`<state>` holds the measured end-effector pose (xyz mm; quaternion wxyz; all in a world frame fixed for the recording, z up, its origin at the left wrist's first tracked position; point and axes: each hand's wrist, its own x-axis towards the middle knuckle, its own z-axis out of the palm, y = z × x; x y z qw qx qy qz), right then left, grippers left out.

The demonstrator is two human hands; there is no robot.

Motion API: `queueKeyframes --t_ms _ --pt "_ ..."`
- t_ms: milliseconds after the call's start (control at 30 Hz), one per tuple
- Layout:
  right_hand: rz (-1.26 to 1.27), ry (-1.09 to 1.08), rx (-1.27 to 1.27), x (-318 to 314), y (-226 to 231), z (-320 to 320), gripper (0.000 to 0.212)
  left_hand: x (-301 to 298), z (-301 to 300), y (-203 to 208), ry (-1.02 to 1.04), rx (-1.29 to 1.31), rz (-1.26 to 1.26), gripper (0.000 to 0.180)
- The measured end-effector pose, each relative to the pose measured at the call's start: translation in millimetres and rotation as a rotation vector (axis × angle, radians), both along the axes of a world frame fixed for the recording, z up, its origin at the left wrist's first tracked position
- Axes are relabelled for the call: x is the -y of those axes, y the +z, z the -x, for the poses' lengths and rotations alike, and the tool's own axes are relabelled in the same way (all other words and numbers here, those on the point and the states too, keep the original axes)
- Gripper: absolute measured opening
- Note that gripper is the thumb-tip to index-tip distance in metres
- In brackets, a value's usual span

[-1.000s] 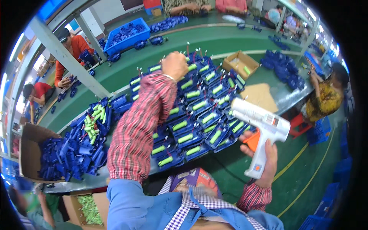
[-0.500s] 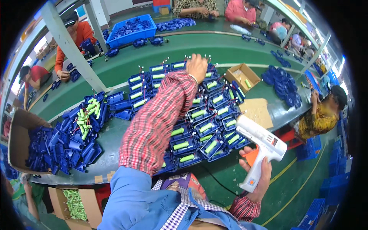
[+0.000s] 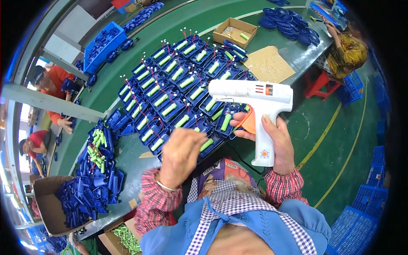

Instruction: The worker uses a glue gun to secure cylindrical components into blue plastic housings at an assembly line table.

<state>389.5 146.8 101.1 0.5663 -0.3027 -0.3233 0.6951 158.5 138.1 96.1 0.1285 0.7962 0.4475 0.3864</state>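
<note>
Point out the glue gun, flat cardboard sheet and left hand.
White glue gun (image 3: 269, 104), head view: where barrel meets handle.
Flat cardboard sheet (image 3: 268, 64), head view: middle of its top face.
Left hand (image 3: 179, 155), head view: back of the hand.

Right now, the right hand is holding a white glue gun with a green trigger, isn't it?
Not quite: the trigger is orange, not green, as the head view shows. The right hand is indeed holding a white glue gun.
</note>
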Motion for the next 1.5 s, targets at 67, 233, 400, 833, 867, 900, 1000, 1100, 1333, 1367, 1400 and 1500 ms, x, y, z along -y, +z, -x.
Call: queueKeyframes --t_ms 67,233,400,833,867,900,1000,1100,1333,1367,1400,1500 --pt "0.003 0.046 -0.006 3.4 -0.7 1.5 0.046 23.4 -5.3 -8.7 0.026 0.057 0.060 0.012" --pt "0.051 0.130 -0.076 6.1 2.4 25.2 0.047 75.2 -3.0 -38.8 0.245 0.236 0.139 0.008" --pt "-0.004 0.204 -0.040 7.9 -1.7 49.0 0.047 127.8 8.1 -77.9 0.410 0.379 0.233 0.008" --pt "-0.063 0.392 0.060 -2.4 12.5 91.8 0.054 139.6 72.5 -57.4 0.698 0.228 0.045 0.004" --pt "-0.059 0.447 -0.022 -7.2 8.4 94.9 0.047 135.5 84.9 -58.4 0.698 0.205 0.037 0.002" --pt "-0.052 0.437 -0.009 -8.4 10.6 95.1 0.048 129.3 97.8 -53.0 0.688 0.157 0.013 0.002" --pt "-0.023 0.380 -0.019 -8.6 16.3 83.4 0.048 85.3 144.4 -19.4 0.612 -0.035 -0.123 0.007" --pt "-0.022 0.273 -0.022 -5.5 20.8 57.5 0.048 7.9 170.1 43.7 0.547 -0.184 -0.238 0.009" --pt "0.005 0.092 0.020 1.6 24.9 35.6 0.048 -186.6 162.3 231.7 0.445 -0.110 -0.610 0.033" --pt "0.011 0.080 0.022 2.0 25.8 34.6 0.048 -213.4 157.3 253.1 0.432 -0.078 -0.661 0.036" --pt "0.015 0.078 0.019 1.7 25.4 33.8 0.048 -234.6 153.3 273.8 0.427 0.011 -0.615 0.042" --pt "-0.008 0.067 -0.014 3.7 21.2 29.1 0.046 -285.1 137.0 311.7 0.357 0.185 -0.453 0.057"
